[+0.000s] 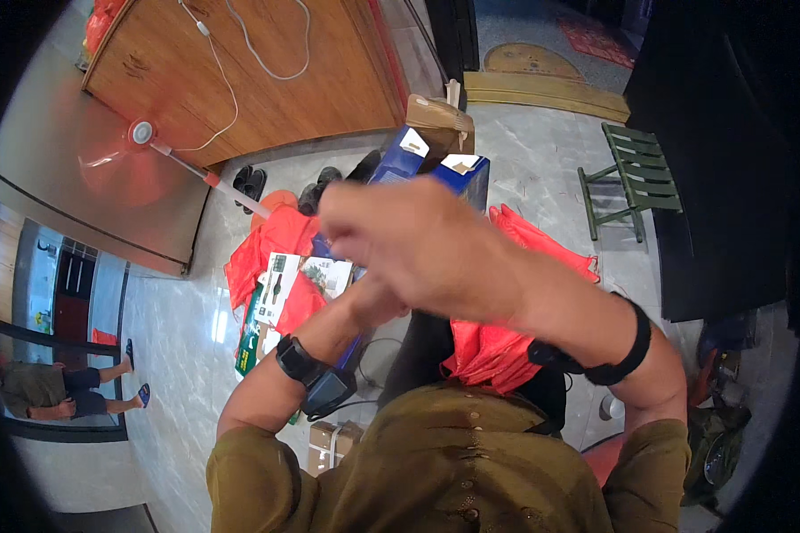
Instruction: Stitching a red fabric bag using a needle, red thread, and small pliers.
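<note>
My right hand is raised in front of me, blurred by motion, its fingers curled closed. Whatever it may hold cannot be made out. Just beneath it, my left hand is mostly hidden by the right one, so its fingers do not show. A dark watch is on my left wrist, and a black band circles my right forearm. Red fabric lies bunched over my lap, with more red cloth beyond my right forearm. Left of my hands, another red cloth rests over printed boxes.
Blue cartons with raised flaps stand ahead, near a brown cardboard box. A red fan stands at the left, shoes near it. At the right is a green folding stool. A taped parcel sits low left.
</note>
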Available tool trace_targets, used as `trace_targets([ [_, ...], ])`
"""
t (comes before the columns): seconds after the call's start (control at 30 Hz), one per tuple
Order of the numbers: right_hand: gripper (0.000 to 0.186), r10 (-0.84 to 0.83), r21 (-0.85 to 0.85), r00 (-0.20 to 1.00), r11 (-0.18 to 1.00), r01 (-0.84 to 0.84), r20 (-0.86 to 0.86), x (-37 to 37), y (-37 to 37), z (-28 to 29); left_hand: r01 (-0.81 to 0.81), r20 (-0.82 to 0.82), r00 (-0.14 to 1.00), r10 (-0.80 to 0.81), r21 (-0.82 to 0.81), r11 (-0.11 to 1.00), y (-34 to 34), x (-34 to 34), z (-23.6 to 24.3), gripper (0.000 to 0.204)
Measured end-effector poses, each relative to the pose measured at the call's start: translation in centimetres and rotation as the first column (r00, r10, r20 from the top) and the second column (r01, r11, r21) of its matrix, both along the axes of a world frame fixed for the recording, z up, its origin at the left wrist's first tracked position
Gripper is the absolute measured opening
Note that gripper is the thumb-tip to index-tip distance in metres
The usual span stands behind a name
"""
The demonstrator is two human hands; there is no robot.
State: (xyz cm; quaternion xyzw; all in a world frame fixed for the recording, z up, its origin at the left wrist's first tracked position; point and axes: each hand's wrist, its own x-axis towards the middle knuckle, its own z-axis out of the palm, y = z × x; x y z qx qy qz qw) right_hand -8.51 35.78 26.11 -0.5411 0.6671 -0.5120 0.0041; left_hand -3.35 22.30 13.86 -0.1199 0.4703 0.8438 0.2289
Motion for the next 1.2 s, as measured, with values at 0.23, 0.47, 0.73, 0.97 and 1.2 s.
trace_targets([
  [0.23,0.004,0.220,-0.058,0.968,0.972,-0.228,-0.120,5.3,0.1,-4.3,0.170,-0.155,0.936,-0.315,-0.586,0.793,-0.5,0.3,1.6,0.016],
  [0.47,0.005,0.162,0.235,0.977,0.953,-0.191,0.136,1.9,7.3,-6.8,0.175,0.086,0.985,-0.152,-0.449,0.876,-2.3,1.3,0.8,0.021],
  [0.73,0.008,0.083,0.270,0.979,0.954,-0.133,0.189,4.2,6.3,-9.5,0.064,0.155,0.988,-0.022,-0.274,0.960,-2.1,1.7,-0.6,0.022],
  [0.97,0.010,-0.005,0.308,0.974,0.949,-0.067,0.227,2.7,7.1,-10.1,0.034,0.142,0.990,0.023,-0.386,0.922,-2.6,3.0,-2.0,0.022],
  [1.2,0.010,-0.093,0.552,0.994,0.832,0.043,0.063,2.9,6.1,-12.5,0.035,0.061,0.998,-0.012,-0.388,0.921,-2.2,3.8,-1.9,0.024],
])
